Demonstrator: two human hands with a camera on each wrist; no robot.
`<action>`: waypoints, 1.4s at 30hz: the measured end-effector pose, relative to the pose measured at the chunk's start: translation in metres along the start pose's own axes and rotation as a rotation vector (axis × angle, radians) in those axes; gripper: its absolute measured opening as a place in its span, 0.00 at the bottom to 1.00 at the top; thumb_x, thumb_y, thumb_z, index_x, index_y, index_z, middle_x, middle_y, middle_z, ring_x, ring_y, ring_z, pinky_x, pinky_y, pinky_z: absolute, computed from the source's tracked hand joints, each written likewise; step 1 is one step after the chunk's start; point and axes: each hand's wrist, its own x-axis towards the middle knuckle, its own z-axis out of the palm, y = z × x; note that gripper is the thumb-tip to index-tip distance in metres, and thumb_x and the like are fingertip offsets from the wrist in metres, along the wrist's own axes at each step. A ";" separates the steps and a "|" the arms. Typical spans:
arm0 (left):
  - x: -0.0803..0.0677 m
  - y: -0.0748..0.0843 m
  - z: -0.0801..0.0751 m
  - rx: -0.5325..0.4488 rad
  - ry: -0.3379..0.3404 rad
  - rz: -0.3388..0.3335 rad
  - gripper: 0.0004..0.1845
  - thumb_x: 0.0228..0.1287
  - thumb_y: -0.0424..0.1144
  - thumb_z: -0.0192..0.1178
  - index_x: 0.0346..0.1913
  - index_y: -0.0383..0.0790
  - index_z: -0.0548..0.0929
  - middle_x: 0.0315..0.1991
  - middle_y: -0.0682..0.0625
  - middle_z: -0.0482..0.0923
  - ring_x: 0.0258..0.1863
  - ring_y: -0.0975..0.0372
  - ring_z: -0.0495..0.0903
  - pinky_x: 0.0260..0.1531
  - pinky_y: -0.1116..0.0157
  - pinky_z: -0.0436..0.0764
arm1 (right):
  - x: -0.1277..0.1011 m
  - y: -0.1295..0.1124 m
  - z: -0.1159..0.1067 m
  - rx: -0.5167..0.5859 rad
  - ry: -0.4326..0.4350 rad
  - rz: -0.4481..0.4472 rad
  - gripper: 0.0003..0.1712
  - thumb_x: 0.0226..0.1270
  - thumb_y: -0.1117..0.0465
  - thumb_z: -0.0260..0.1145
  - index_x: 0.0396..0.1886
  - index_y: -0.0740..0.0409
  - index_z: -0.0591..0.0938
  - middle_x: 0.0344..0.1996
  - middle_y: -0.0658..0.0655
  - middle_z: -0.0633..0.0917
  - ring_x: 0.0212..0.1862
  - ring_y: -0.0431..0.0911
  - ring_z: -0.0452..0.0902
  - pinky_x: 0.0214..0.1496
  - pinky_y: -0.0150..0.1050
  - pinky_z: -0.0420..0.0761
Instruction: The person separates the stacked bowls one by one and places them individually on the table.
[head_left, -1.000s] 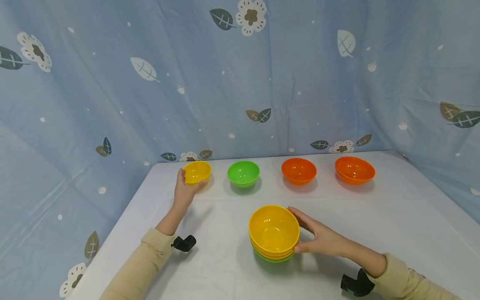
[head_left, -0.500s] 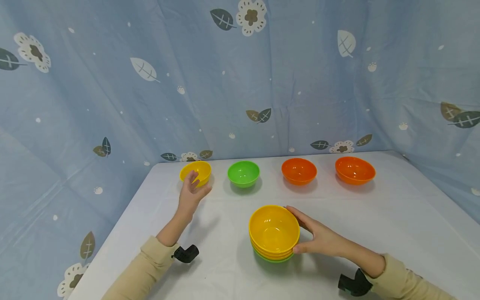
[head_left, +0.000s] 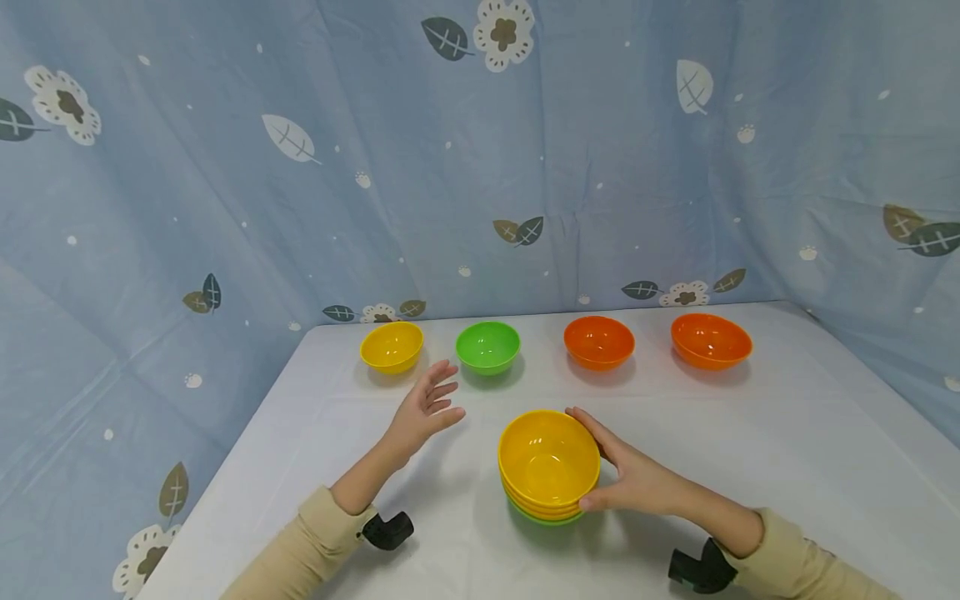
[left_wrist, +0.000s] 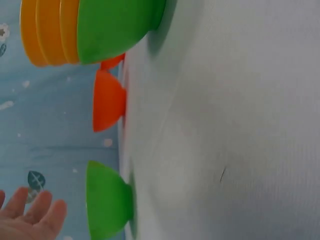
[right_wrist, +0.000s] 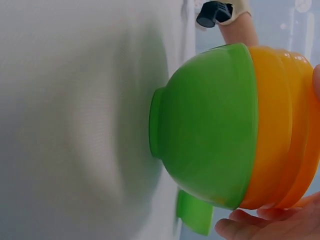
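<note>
A stack of bowls (head_left: 547, 462) stands upright on the white table, several yellow bowls nested above a green bowl (right_wrist: 212, 125). My right hand (head_left: 637, 475) holds the stack from its right side, thumb at the front and fingers round the back. To the left of the stack, my left hand (head_left: 423, 410) is in the air with fingers spread and nothing in it. Behind that hand, a yellow bowl (head_left: 392, 348) and a separate green bowl (head_left: 487, 348) sit apart in the back row.
Two orange bowls, one nearer the middle (head_left: 598, 343) and one farther right (head_left: 709, 342), continue the back row. A blue patterned curtain (head_left: 480, 167) hangs behind the table (head_left: 450, 542). Black wrist cameras stick out beneath both sleeves.
My left hand has come off the far-left yellow bowl and moved right and nearer, leaving that bowl in place. My right hand stays at the stack, its thumb shifted slightly left.
</note>
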 end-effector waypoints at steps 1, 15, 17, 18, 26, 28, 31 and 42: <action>-0.001 0.000 0.002 0.015 -0.041 0.007 0.43 0.56 0.34 0.63 0.70 0.36 0.50 0.68 0.40 0.55 0.65 0.46 0.58 0.63 0.50 0.60 | 0.000 -0.001 0.000 0.001 0.001 0.000 0.59 0.50 0.52 0.72 0.72 0.58 0.44 0.71 0.64 0.48 0.69 0.62 0.46 0.64 0.63 0.54; -0.009 -0.001 0.027 0.155 -0.391 0.032 0.48 0.55 0.42 0.65 0.71 0.40 0.44 0.69 0.39 0.53 0.65 0.45 0.59 0.62 0.50 0.62 | 0.004 -0.003 0.004 0.015 0.018 0.027 0.61 0.47 0.52 0.74 0.73 0.52 0.44 0.71 0.63 0.47 0.69 0.64 0.45 0.61 0.68 0.53; -0.010 -0.002 0.029 0.166 -0.404 0.016 0.49 0.54 0.43 0.65 0.72 0.41 0.45 0.69 0.40 0.54 0.65 0.48 0.60 0.62 0.52 0.63 | 0.004 -0.004 0.005 0.004 0.026 0.033 0.63 0.45 0.50 0.75 0.73 0.50 0.44 0.71 0.64 0.47 0.69 0.64 0.44 0.60 0.69 0.53; -0.011 -0.003 0.030 0.171 -0.415 0.008 0.49 0.54 0.44 0.66 0.72 0.41 0.45 0.69 0.40 0.54 0.65 0.49 0.61 0.62 0.53 0.63 | 0.005 -0.004 0.006 -0.005 0.032 0.035 0.63 0.44 0.50 0.75 0.73 0.49 0.44 0.71 0.64 0.48 0.69 0.65 0.45 0.60 0.69 0.54; -0.013 -0.003 0.042 0.218 -0.494 -0.031 0.54 0.50 0.53 0.67 0.72 0.37 0.44 0.70 0.46 0.52 0.64 0.57 0.63 0.62 0.59 0.65 | 0.007 -0.009 0.009 -0.071 0.059 0.034 0.67 0.40 0.44 0.76 0.72 0.55 0.44 0.70 0.65 0.50 0.68 0.64 0.50 0.59 0.67 0.60; -0.012 -0.003 0.045 0.228 -0.505 -0.023 0.54 0.50 0.54 0.67 0.72 0.39 0.46 0.70 0.47 0.53 0.62 0.59 0.65 0.61 0.62 0.66 | 0.008 -0.010 0.010 -0.076 0.072 0.039 0.67 0.39 0.45 0.77 0.72 0.58 0.44 0.70 0.65 0.51 0.67 0.63 0.53 0.59 0.65 0.62; -0.012 -0.003 0.049 0.221 -0.514 -0.012 0.52 0.49 0.55 0.67 0.71 0.43 0.48 0.69 0.51 0.55 0.60 0.63 0.66 0.60 0.65 0.67 | 0.008 -0.012 0.012 -0.098 0.097 0.037 0.67 0.38 0.47 0.77 0.71 0.61 0.46 0.69 0.66 0.53 0.65 0.61 0.56 0.58 0.63 0.65; -0.012 -0.005 0.053 0.206 -0.515 0.008 0.52 0.47 0.50 0.70 0.71 0.43 0.50 0.68 0.51 0.58 0.61 0.64 0.66 0.60 0.67 0.66 | 0.007 -0.007 0.018 -0.166 0.185 -0.034 0.64 0.36 0.48 0.78 0.68 0.69 0.52 0.66 0.69 0.57 0.63 0.62 0.59 0.58 0.64 0.64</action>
